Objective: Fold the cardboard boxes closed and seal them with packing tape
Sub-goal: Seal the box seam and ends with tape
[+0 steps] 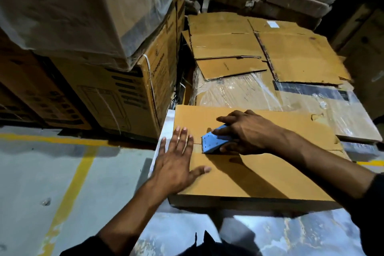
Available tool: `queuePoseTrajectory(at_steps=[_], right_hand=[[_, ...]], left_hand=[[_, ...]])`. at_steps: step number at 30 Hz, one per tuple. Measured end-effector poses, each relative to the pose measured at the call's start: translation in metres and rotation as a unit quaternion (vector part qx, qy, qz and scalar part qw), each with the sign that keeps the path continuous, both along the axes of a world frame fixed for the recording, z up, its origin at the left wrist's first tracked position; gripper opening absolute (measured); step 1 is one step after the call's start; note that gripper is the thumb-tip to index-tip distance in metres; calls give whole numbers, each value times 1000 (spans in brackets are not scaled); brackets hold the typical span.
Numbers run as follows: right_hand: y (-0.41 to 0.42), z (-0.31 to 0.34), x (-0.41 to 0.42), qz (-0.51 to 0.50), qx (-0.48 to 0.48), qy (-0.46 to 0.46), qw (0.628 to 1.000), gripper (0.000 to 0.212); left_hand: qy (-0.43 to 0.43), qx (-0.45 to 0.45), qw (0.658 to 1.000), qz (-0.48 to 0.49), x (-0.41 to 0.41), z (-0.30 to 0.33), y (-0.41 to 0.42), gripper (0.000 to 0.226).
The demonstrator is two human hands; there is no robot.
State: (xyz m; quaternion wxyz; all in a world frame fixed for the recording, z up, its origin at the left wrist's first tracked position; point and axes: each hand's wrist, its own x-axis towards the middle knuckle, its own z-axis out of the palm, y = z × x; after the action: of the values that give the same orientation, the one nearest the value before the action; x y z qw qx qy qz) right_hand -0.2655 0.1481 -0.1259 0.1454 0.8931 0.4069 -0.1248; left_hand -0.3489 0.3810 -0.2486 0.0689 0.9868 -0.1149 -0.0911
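Note:
A flat brown cardboard box [259,174] lies closed in front of me on a pale wrapped surface. Its top flaps meet in a seam running left to right. My left hand [176,160] rests flat on the box's left end, fingers spread, pressing the flaps down. My right hand [247,133] grips a blue tape dispenser [214,141], whose front edge sits on the seam just right of my left fingertips. Whether tape lies on the seam behind the dispenser I cannot tell.
Large printed cartons [116,91], one wrapped in plastic film [83,6], are stacked at the left. Flattened cardboard sheets [270,48] lie on a film-wrapped pallet load [239,91] behind the box. Grey floor with yellow lines [70,185] lies to the left.

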Motion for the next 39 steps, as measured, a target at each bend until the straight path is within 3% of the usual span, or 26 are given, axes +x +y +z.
queuePoseTrajectory(at_steps=[3,6,10,15,19,22,26,32,37,39], right_hand=[[-3,-1,-3,-39,20,21,999,78],[-1,-2,-5,-63,65,35,995,80],[-2,1,-6,-83,110,54,989,75],[-11,-2,-3,-95,134,91,982,81],[-19,-3,2,-89,161,104,977,84],[-17,-1,7,-67,156,97,981,74],[-3,5,6,-33,128,74,988,49],[33,-6,-4,-28,89,82,992,63],[47,1,-21,-37,87,79,992,70],[49,-3,-27,-49,79,73,993,62]], left_hand=[[31,77,997,-3,-3,8,-10,128],[63,70,995,-13,-1,14,-29,138],[48,46,998,-19,-9,10,-24,129],[19,83,995,57,-15,11,29,125],[0,43,998,48,-16,21,4,117],[16,4,1000,26,-19,17,-33,111],[14,39,999,-8,-20,8,-21,128],[4,36,995,-88,-18,7,40,122],[12,70,991,-111,-13,14,34,126],[7,61,990,-123,-7,13,30,125]])
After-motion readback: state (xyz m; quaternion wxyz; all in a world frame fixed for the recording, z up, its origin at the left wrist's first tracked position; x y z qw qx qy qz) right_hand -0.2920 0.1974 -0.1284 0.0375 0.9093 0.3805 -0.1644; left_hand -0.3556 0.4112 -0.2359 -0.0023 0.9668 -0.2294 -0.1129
